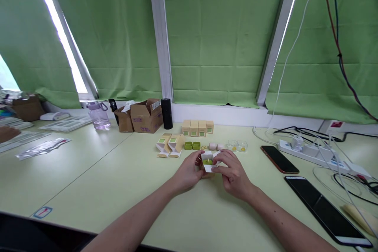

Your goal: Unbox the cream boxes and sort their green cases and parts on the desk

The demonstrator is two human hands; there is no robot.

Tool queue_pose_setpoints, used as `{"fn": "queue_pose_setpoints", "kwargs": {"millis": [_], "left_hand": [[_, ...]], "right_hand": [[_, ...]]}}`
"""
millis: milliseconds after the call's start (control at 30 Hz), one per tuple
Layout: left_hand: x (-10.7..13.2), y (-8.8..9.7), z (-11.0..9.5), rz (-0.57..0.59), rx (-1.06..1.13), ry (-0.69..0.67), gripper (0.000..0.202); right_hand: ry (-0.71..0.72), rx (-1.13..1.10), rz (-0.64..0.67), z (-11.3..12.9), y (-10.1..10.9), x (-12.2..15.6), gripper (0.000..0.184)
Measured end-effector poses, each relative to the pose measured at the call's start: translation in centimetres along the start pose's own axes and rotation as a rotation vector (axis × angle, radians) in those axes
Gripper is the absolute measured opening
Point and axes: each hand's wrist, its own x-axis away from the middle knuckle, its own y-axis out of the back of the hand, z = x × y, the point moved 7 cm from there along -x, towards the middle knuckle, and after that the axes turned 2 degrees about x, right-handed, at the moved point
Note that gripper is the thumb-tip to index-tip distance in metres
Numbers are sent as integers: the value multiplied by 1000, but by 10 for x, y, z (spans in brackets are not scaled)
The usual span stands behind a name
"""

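Note:
Both my hands meet at the middle of the pale green table (118, 189). My left hand (188, 173) and my right hand (233, 173) pinch a small white open box (209, 161) with a green item inside. Just behind lie two flat beige cartons (170, 144), two green lids (192, 145), two pink caps (216, 146) and two clear dishes (237, 145) with yellow bits. A row of several closed beige boxes (197, 127) stands further back.
Two phones lie at the right, one orange-edged (279, 159) and one large black (325, 208). A power strip (313, 151) with cables sits behind them. Brown cardboard boxes (144, 116), a black cylinder (166, 113) and a clear bottle (98, 115) stand at the back left.

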Motion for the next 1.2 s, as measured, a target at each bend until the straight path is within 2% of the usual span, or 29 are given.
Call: {"fn": "queue_pose_setpoints", "kwargs": {"millis": [267,400,600,767,1000,1100,1200], "left_hand": [[1,2,-5,-33,-81,-95,63],[4,4,-16,-33,-242,-178,67],[15,-2,-36,-27,-495,-405,75],[21,-8,-44,-21,-681,-500,75],[24,-19,-51,-33,-912,-589,61],[26,-21,-57,-66,-963,-628,58],[26,-18,-63,-119,-984,-647,56]], "right_hand": [[-27,-7,35,1,0,1,41],[-167,-38,-28,-8,5,1,32],[-417,-59,-78,-25,9,5,19],[-435,48,12,-24,-1,7,10],[-463,222,101,-18,-16,8,9],[-480,233,97,-20,-19,9,11],[-524,135,49,-24,-16,10,12]]}}
